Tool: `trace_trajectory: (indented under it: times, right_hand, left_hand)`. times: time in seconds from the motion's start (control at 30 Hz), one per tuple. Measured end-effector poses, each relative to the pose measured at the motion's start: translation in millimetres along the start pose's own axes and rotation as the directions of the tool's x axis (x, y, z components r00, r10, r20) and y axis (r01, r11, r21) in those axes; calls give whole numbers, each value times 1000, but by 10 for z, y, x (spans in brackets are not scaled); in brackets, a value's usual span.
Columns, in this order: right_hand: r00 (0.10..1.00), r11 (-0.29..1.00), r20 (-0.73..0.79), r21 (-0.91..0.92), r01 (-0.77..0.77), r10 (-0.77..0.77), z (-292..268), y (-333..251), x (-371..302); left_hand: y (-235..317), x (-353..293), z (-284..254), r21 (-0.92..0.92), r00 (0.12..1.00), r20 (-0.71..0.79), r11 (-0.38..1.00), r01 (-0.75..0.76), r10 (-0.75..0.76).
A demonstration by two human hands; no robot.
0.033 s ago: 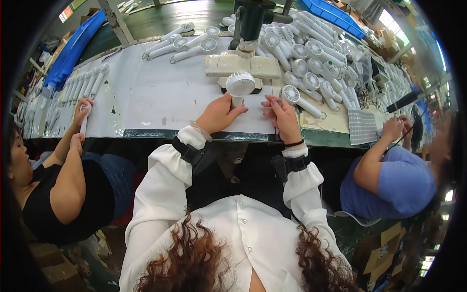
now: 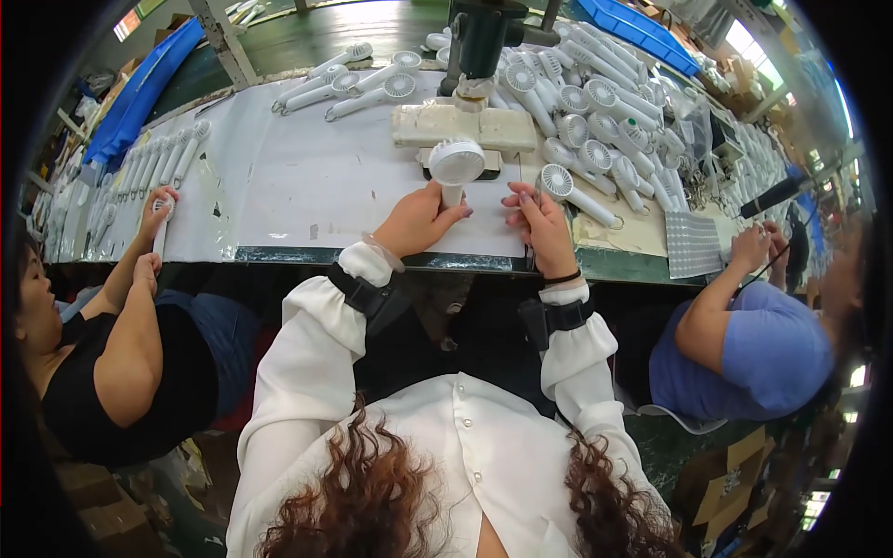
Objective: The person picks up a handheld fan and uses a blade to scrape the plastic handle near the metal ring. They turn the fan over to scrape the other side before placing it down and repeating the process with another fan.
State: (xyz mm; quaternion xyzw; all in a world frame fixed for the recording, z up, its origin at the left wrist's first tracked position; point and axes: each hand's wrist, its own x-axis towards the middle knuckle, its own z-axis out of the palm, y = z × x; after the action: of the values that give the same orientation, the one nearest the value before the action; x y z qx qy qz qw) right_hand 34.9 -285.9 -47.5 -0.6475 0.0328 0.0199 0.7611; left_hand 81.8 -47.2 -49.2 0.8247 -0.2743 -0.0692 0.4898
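My left hand is closed around the handle of a white handheld fan. The fan stands upright with its round head up, in front of a cream padded block under a dark green press-like machine. To the right, my right hand is apart from the fan, its fingers curled together. A thin dark thing shows at the fingers, too small to name. Just beyond that hand lies another white handheld fan, with a small metal loop at its handle end.
A heap of white handheld fans fills the back right. Several more fans lie at the back left. A perforated grey sheet overhangs the table's front edge. Co-workers sit at either side; the left one's hand holds a fan.
The held fan's head has tipped very slightly. Both hands stay in almost the same place.
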Motion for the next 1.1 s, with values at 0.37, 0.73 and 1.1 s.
trace_trajectory:
  times: [0.37,0.73,1.1]
  right_hand:
    - [999,999,1,-23,40,-40,-22,71,-26]
    - [997,995,9,-66,73,-72,-6,108,3]
    - [995,990,-2,-100,102,-102,25,147,26]
  left_hand:
    - [189,-90,-92,-27,997,66,998,48,-46]
    - [-52,-65,29,-232,999,52,973,-4,16]
    - [51,-142,106,26,992,8,992,-124,124]
